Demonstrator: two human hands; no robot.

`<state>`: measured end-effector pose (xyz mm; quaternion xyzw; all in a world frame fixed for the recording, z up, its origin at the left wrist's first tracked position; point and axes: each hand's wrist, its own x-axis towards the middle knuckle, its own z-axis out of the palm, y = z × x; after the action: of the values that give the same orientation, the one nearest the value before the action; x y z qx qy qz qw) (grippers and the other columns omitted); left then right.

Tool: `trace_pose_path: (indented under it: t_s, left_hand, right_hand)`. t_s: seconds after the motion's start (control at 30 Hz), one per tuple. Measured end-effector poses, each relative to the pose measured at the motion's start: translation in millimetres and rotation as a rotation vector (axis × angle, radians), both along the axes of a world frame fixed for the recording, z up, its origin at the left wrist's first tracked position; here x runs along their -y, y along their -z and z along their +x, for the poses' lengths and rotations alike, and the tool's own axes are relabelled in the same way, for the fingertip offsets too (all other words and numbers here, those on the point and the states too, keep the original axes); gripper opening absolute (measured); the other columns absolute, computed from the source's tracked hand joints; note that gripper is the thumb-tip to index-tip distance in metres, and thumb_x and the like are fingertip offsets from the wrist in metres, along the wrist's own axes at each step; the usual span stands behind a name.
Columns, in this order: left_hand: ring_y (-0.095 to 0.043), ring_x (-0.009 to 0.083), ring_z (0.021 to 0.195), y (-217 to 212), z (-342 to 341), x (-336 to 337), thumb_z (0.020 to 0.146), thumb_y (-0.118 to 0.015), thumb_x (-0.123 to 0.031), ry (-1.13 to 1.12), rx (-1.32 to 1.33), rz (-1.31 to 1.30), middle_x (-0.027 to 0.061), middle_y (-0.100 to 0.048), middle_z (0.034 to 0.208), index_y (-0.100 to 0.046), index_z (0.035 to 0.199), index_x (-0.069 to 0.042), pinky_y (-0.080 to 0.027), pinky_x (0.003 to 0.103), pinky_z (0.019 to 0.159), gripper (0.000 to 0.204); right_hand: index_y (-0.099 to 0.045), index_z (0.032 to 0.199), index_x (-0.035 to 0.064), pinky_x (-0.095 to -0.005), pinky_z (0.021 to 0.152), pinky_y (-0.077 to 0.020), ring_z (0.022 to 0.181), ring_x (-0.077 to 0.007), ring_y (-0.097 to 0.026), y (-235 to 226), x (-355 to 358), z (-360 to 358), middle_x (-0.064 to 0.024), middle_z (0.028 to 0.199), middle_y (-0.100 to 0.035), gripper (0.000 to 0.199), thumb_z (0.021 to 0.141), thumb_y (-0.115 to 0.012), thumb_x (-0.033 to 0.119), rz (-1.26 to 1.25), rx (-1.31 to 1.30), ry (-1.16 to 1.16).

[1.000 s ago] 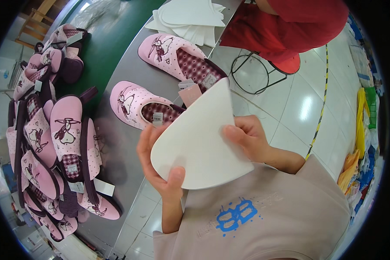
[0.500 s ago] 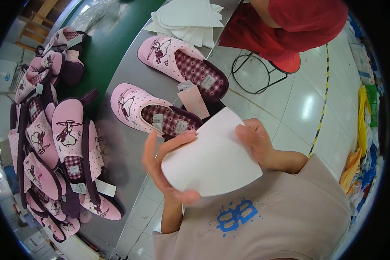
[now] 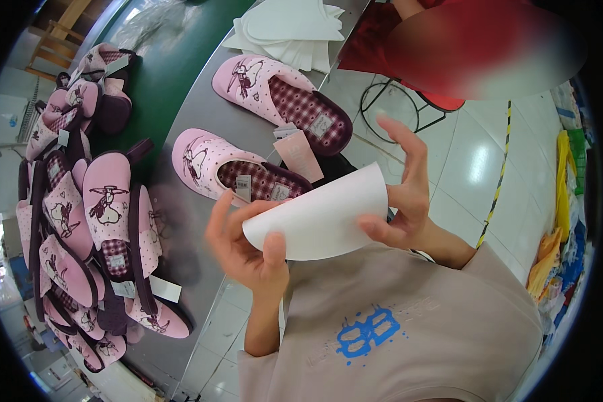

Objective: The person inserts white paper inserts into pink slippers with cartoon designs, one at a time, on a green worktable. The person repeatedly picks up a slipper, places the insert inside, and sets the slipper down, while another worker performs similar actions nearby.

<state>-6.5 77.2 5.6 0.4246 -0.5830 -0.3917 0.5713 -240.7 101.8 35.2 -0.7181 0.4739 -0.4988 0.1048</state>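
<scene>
- A curled white sheet point(image 3: 321, 218) is held up between both hands, in front of the beige shirt point(image 3: 395, 335)
- Its long axis slants from lower left up to upper right, the narrow left end pointing into the left hand point(image 3: 250, 260)
- The left fingers grip that end, thumb across the front face
- The right hand point(image 3: 414, 209) grips the other end, thumb on the front, index finger raised clear
- Beyond, the nearer pink slipper point(image 3: 204, 157) and the farther pink slipper point(image 3: 251, 74) lie on the grey surface point(image 3: 194, 268), toes toward the upper left
- Past them sits a stack of white sheets point(image 3: 288, 30)
</scene>
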Motion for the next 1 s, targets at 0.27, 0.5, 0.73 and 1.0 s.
trace_pose_path:
  t_s: [0.27,0.5,0.73,1.0]
  left_hand:
    - [-0.062,0.0364,0.124,-41,37,75,0.094,-0.073,-0.016,-0.054,1.178,-0.636,0.0184,-0.066,0.133,-0.073,0.124,-0.007,-0.048,0.048,0.102,0.031]
    - [-0.053,0.0379,0.136,-15,37,85,0.081,-0.075,-0.008,0.087,1.393,-0.543,0.0154,-0.059,0.142,-0.076,0.111,-0.011,-0.047,0.051,0.103,0.03]
    - [-0.054,0.0362,0.136,-22,28,92,0.077,-0.076,-0.01,0.074,1.5,-0.499,0.0136,-0.061,0.14,-0.077,0.104,-0.011,-0.054,0.048,0.096,0.027]
    - [-0.062,0.0323,0.126,-11,26,94,0.074,-0.079,-0.011,-0.038,1.438,-0.536,0.0056,-0.064,0.136,-0.074,0.098,-0.013,-0.062,0.04,0.077,0.025]
  right_hand:
    - [-0.074,0.114,-0.0043,-0.0357,0.094,-0.054,0.114,-0.0275,-0.066,30,3,-13,-0.0175,0.136,-0.065,0.032,0.099,-0.074,0.024,0.373,0.402,-0.181]
    - [-0.074,0.117,-0.003,-0.033,0.093,-0.0536,0.112,-0.0229,-0.066,41,6,-21,-0.0136,0.134,-0.066,0.034,0.101,-0.072,0.027,0.327,0.533,-0.085]
    - [-0.074,0.116,-0.0045,-0.0336,0.091,-0.0543,0.112,-0.0237,-0.066,40,8,-32,-0.0147,0.133,-0.066,0.031,0.098,-0.073,0.021,0.238,0.442,-0.024]
    - [-0.074,0.111,-0.0045,-0.0352,0.08,-0.0586,0.096,-0.0285,-0.07,26,22,-36,-0.0149,0.129,-0.067,0.026,0.092,-0.078,0.013,0.146,0.061,0.141]
